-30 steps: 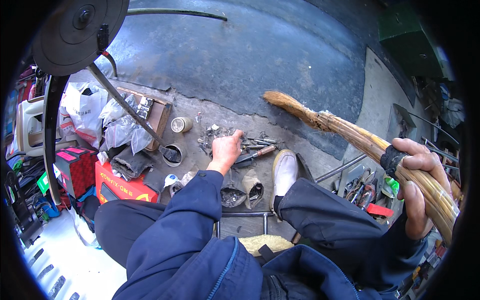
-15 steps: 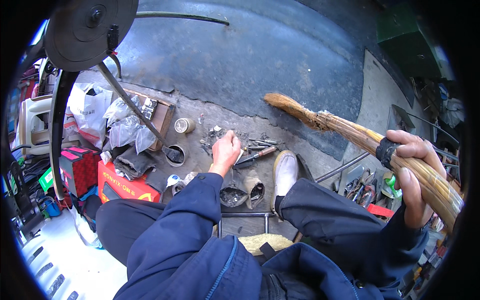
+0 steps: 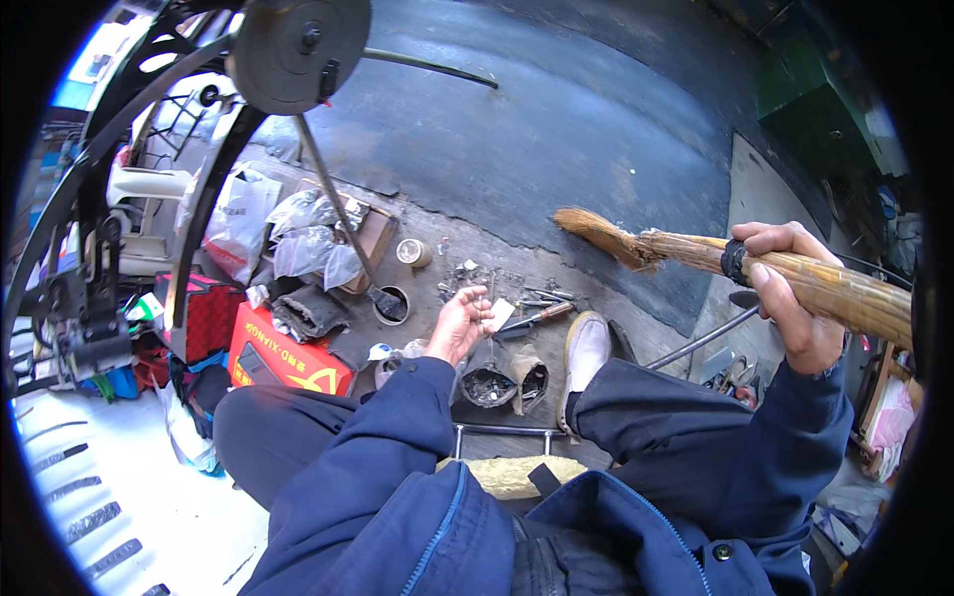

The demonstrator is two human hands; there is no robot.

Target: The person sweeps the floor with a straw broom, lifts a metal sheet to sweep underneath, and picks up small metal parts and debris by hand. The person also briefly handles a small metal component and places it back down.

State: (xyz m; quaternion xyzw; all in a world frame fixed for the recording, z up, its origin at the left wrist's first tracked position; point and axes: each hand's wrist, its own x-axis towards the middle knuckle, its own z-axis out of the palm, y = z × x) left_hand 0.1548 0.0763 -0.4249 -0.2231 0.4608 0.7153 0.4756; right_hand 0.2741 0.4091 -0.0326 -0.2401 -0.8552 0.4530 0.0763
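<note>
My right hand [image 3: 795,293] is closed around the straw handle of a broom [image 3: 686,250], just behind a black binding. Its bristles [image 3: 588,226] point left, over the edge of a dark mat. Palm turned up, my left hand [image 3: 459,326] has its fingers curled, with small dark bits at them that are too small to name. Beside its fingertips is a small pale card-like piece [image 3: 503,315]. Below that hand stand a dark pouch [image 3: 487,385] and a tan pouch [image 3: 532,382], both with small parts inside. Slim tools [image 3: 542,313] lie to its right.
The dark mat [image 3: 556,129] covers the floor ahead. A metal machine wheel [image 3: 298,50] rises at upper left. Plastic bags [image 3: 303,243], a red box [image 3: 283,348], an open can [image 3: 393,306] and a small jar [image 3: 412,252] stand left. My shoe [image 3: 586,353] is near the tools.
My left hand has turned from knuckles up to palm up, and its fingers have loosened. The broom in my right hand has shifted and lies more level. The whole view has shifted slightly.
</note>
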